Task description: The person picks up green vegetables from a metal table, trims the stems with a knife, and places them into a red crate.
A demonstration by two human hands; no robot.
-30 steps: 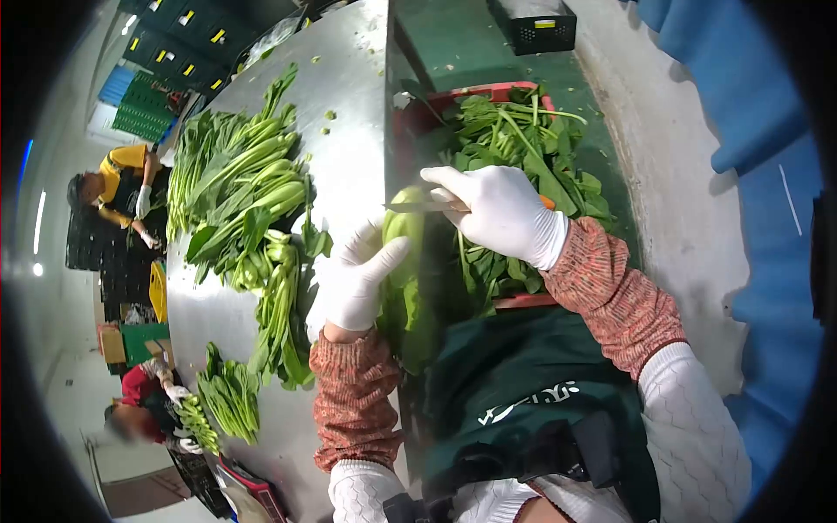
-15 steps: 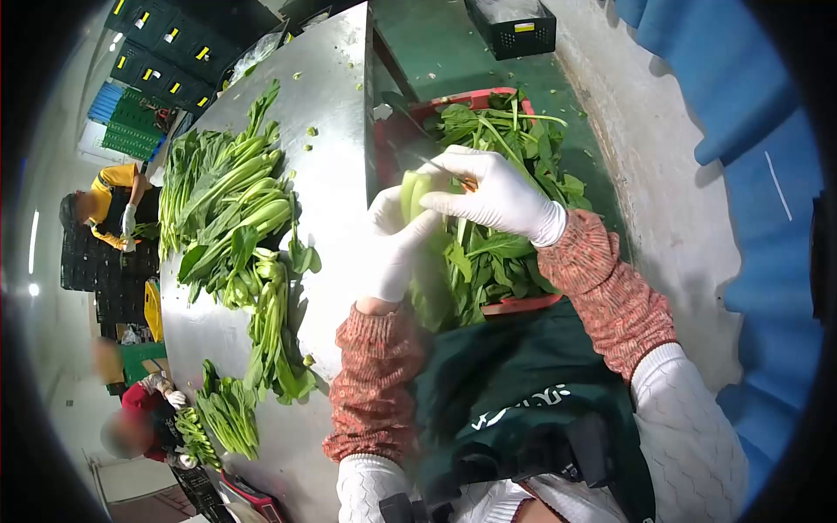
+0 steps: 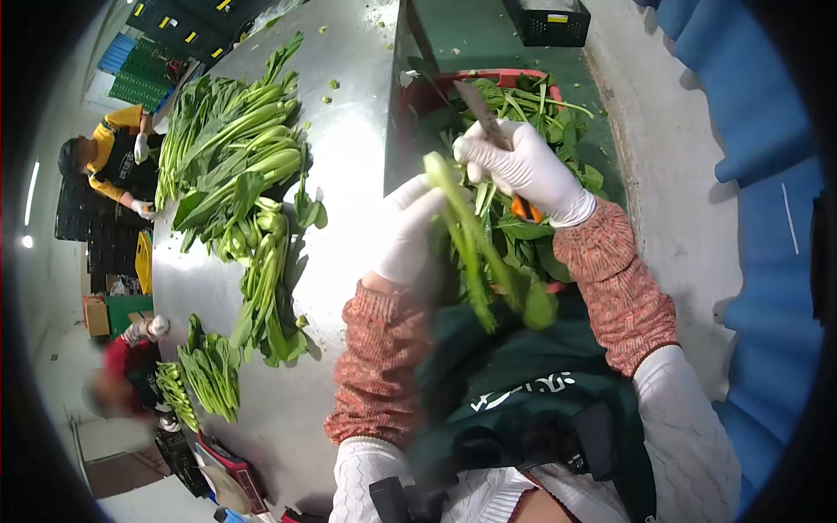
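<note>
My left hand (image 3: 408, 228), in a white glove, is closed on a stalk of leafy greens (image 3: 478, 228). Its pale cut end points up, and its leaves hang down in front of my apron. In my gloved right hand (image 3: 530, 171) is a knife (image 3: 481, 112), blade pointing up and away, with a bit of orange showing below the palm. The blade is apart from the stalk. Beneath both hands, a red basket (image 3: 555, 94) holds loose leaves and stems (image 3: 571, 131).
On the metal table (image 3: 349, 113) to my left lies a large pile of leafy greens (image 3: 240, 166), with a smaller bunch (image 3: 209, 375) nearer. Two co-workers stand across the table, one in yellow sleeves (image 3: 122, 118), another in red (image 3: 122, 362). A black crate (image 3: 554, 28) stands on the floor ahead.
My right hand has moved away from the greens and raised the knife, its blade now in plain sight. The stalk has tilted, its leaves swinging right. My view has shifted slightly.
</note>
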